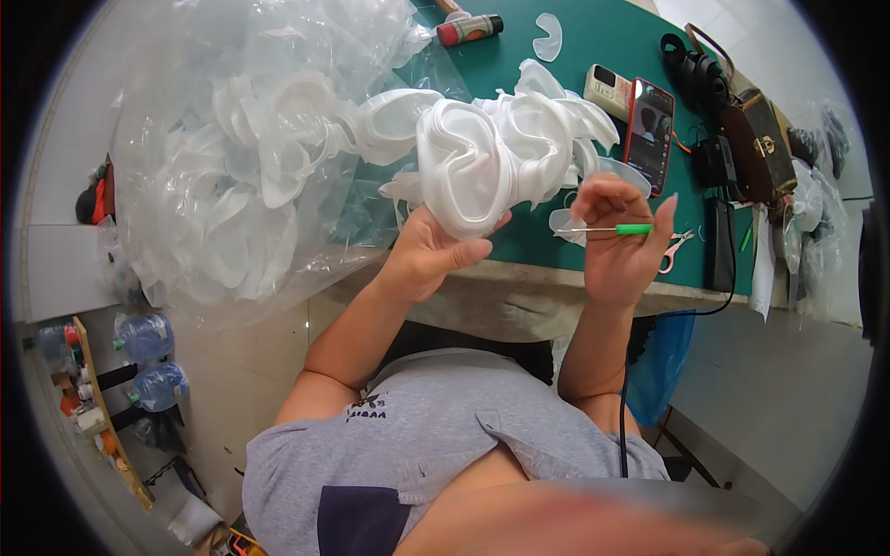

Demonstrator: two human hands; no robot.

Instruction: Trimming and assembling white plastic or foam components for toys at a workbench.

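My left hand (431, 255) grips a white, rubbery goggle-shaped piece (465, 167) from below, its thumb on the lower rim. Similar white pieces (540, 139) lie bunched right behind it on the table. To the right, my raised right hand (623, 236) has its fingers curled and its thumb upright. It holds a slim tool with a green handle (634, 229), whose thin metal shaft points left towards the white piece without touching it. The tool's exact kind does not show. A small clear curved piece (567, 225) lies on the table behind the shaft tip.
A large clear plastic bag (278, 269) full of white pieces covers the left. On the green table (519, 83) lie a red-and-black cylinder (469, 31), a phone (652, 134), a pale device (607, 91) and pink-handled scissors (679, 252). A brown case (758, 144) and black cables stand right.
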